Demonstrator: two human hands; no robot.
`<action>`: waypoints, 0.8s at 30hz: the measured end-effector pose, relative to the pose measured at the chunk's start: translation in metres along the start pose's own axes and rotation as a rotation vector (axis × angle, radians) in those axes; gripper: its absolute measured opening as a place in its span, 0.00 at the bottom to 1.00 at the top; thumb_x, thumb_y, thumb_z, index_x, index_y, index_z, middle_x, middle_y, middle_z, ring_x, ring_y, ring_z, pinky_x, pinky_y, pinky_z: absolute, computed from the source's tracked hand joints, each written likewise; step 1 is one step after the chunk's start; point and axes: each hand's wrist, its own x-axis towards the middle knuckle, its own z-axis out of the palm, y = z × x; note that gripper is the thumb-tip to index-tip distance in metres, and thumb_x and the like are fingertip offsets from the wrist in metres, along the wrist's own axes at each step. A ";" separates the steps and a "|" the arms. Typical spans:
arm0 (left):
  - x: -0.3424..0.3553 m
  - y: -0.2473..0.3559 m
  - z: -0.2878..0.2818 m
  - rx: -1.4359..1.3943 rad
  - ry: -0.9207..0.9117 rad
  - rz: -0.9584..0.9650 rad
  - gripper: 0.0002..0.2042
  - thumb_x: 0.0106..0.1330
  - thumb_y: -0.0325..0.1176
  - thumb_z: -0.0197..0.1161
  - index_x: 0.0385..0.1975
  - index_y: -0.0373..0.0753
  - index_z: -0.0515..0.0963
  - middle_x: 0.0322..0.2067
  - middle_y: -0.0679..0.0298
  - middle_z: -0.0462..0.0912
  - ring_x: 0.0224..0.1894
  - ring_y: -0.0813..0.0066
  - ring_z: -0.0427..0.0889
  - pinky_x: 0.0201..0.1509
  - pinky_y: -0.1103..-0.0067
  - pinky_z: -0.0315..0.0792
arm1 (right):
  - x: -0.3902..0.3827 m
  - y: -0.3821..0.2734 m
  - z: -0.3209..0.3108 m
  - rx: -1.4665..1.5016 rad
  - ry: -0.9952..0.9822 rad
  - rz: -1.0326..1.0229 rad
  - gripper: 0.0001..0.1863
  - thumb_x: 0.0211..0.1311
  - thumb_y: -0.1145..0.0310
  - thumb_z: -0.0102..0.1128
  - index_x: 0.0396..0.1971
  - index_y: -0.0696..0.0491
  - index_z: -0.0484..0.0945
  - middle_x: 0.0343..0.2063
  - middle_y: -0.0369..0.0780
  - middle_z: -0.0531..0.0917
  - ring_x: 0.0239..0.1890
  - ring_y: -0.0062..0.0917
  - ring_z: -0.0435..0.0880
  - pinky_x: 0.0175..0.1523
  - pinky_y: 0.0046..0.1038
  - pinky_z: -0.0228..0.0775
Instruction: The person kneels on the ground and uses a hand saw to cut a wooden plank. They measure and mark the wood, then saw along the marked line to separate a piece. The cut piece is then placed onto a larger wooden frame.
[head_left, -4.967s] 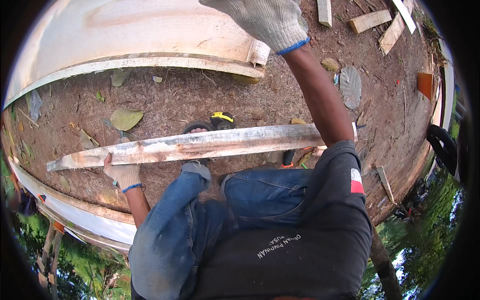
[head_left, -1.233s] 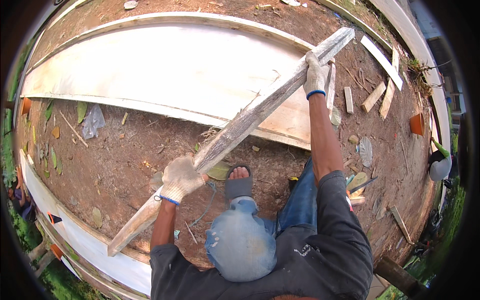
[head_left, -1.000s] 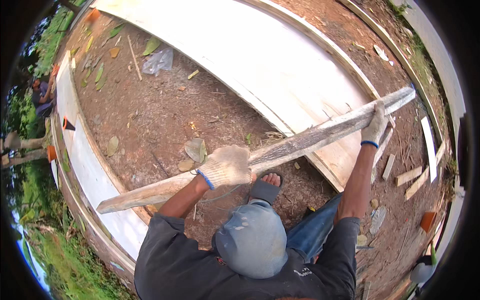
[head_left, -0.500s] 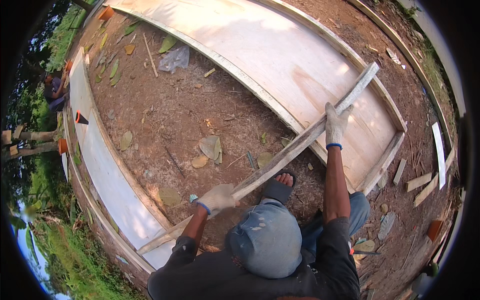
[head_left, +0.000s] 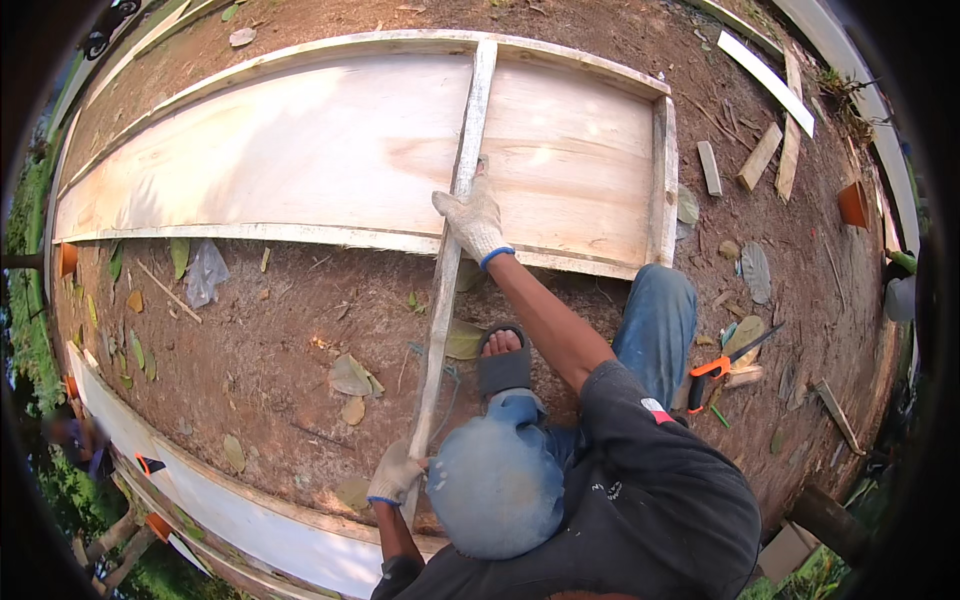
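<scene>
A long, rough wooden batten [head_left: 437, 310] lies across a plywood panel edged with wooden strips [head_left: 570, 150]; its far end rests at the panel's far rim. My right hand [head_left: 473, 218], in a white knit glove with a blue cuff, is closed round the batten above the panel's near part. Closer to me, my left hand [head_left: 397, 472], in a matching glove, grips the batten's near part beside my denim-covered knee [head_left: 495, 490]. The batten's near end is partly hidden by my left hand and arm.
A handsaw with an orange and black handle [head_left: 712, 370] lies on the soil at right. Wood offcuts [head_left: 760, 157] and a white strip [head_left: 767, 82] lie beyond it. Another long framed panel [head_left: 230, 510] stretches along the lower left. A clear plastic bag [head_left: 206, 274] lies among dry leaves.
My view has turned right, bringing the handsaw into sight. The batten has swung from a diagonal to nearly straight across the panel, its far end now at the far rim. Both hands still hold it.
</scene>
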 end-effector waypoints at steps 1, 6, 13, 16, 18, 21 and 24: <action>-0.008 0.012 -0.002 -0.017 0.006 -0.006 0.23 0.52 0.37 0.73 0.45 0.28 0.81 0.31 0.50 0.86 0.35 0.56 0.86 0.41 0.63 0.77 | -0.001 0.000 0.001 0.039 -0.003 0.016 0.47 0.53 0.57 0.75 0.68 0.65 0.63 0.54 0.59 0.81 0.57 0.50 0.82 0.63 0.40 0.72; -0.001 0.003 0.000 0.178 0.187 0.091 0.24 0.51 0.41 0.74 0.43 0.29 0.80 0.31 0.47 0.85 0.34 0.50 0.86 0.42 0.62 0.76 | 0.012 0.000 0.006 0.024 0.017 -0.034 0.48 0.55 0.56 0.76 0.68 0.66 0.63 0.53 0.57 0.82 0.53 0.46 0.84 0.60 0.39 0.74; 0.014 0.005 -0.008 0.156 -0.033 -0.018 0.32 0.53 0.48 0.76 0.50 0.29 0.78 0.36 0.45 0.85 0.42 0.57 0.86 0.47 0.66 0.76 | 0.020 0.011 0.010 0.058 0.082 -0.112 0.51 0.52 0.53 0.77 0.70 0.65 0.62 0.53 0.56 0.82 0.55 0.44 0.84 0.62 0.40 0.75; 0.010 0.035 -0.001 -0.018 0.086 0.168 0.42 0.56 0.46 0.77 0.66 0.31 0.66 0.52 0.45 0.81 0.53 0.57 0.83 0.60 0.68 0.73 | 0.026 0.016 0.012 -0.028 -0.004 -0.023 0.47 0.53 0.52 0.77 0.66 0.65 0.65 0.47 0.55 0.84 0.48 0.42 0.87 0.54 0.40 0.80; 0.025 0.053 0.003 0.017 0.216 0.358 0.44 0.57 0.45 0.76 0.71 0.32 0.61 0.59 0.44 0.77 0.60 0.55 0.79 0.67 0.67 0.69 | 0.022 0.009 0.005 0.007 -0.061 0.002 0.45 0.54 0.54 0.75 0.66 0.65 0.66 0.50 0.56 0.83 0.52 0.46 0.86 0.57 0.41 0.78; 0.066 0.104 0.015 0.248 0.438 0.458 0.45 0.59 0.46 0.76 0.72 0.32 0.59 0.61 0.41 0.76 0.62 0.48 0.79 0.66 0.62 0.71 | 0.017 0.000 -0.009 0.021 -0.115 -0.010 0.38 0.54 0.53 0.73 0.58 0.65 0.74 0.44 0.56 0.85 0.47 0.45 0.88 0.54 0.41 0.80; 0.103 0.167 0.020 0.400 0.572 0.480 0.44 0.60 0.47 0.75 0.71 0.31 0.60 0.56 0.43 0.81 0.55 0.43 0.84 0.59 0.59 0.77 | 0.024 0.002 -0.009 -0.028 -0.250 -0.026 0.33 0.54 0.47 0.69 0.44 0.65 0.82 0.35 0.54 0.87 0.39 0.41 0.90 0.48 0.42 0.82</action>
